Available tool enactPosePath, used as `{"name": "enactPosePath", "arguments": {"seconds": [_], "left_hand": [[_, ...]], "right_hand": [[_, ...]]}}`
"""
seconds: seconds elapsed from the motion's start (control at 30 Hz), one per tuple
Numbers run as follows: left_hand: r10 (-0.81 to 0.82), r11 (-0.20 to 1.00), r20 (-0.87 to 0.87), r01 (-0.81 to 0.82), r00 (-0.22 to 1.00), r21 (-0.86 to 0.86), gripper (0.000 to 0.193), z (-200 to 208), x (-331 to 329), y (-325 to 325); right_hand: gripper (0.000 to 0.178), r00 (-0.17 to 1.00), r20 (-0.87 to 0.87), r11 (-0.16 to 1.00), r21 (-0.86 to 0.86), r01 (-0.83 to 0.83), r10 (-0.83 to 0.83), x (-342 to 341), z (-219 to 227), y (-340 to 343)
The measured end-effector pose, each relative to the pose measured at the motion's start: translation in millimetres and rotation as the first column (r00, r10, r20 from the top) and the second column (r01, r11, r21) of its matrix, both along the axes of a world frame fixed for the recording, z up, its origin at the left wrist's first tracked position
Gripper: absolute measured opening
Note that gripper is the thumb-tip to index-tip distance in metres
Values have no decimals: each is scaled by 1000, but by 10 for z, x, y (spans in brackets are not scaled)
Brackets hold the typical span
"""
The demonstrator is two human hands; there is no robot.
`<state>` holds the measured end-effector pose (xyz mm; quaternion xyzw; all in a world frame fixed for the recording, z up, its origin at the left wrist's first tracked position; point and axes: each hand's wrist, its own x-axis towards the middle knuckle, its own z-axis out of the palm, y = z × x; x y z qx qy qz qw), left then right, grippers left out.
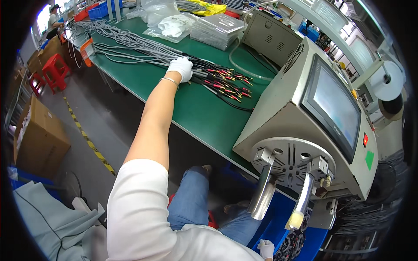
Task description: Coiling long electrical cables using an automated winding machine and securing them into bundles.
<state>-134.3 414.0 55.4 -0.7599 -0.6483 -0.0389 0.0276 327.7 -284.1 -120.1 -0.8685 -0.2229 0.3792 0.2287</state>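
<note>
Grey cables (148,48) lie bundled on the green table (209,126), red-tipped ends (226,91) toward the machine (270,117). I see the left hand (180,69) over the bundle, fingertips hidden; grip, can't tell. Right hand (265,249) low beside the blue bin (278,211), finger spread unclear. I judge the step: picking out cable. Next calls for separating it without snagging.

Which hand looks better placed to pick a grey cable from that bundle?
Probably the left hand: it touches the bundle of grey cables, near their red-tipped ends. The right hand is low by the blue bin, well away from them.
</note>
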Motion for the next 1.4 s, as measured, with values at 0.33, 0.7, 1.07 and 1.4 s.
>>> {"name": "enactPosePath", "arguments": {"seconds": [0.33, 0.7, 1.07, 1.4], "left_hand": [[-116, 917, 531, -115, 839, 382, 31, 820, -89, -271], [-893, 436, 348, 352, 286, 829, 29, 2744, 1126, -2321], [-974, 159, 197, 962, 115, 221, 12, 2420, 1594, -3533], [-916, -74, 386, 993, -106, 96, 16, 2420, 1738, -3505]], "right_hand": [[18, 997, 53, 984, 171, -59, 51, -122, 43, 189], [16, 993, 106, 921, 379, -91, 54, -79, 306, 526], [20, 972, 229, 915, 400, -51, -46, -27, 1046, 678], [21, 927, 375, 751, 608, -255, 11, -272, 1741, 1065]]}}
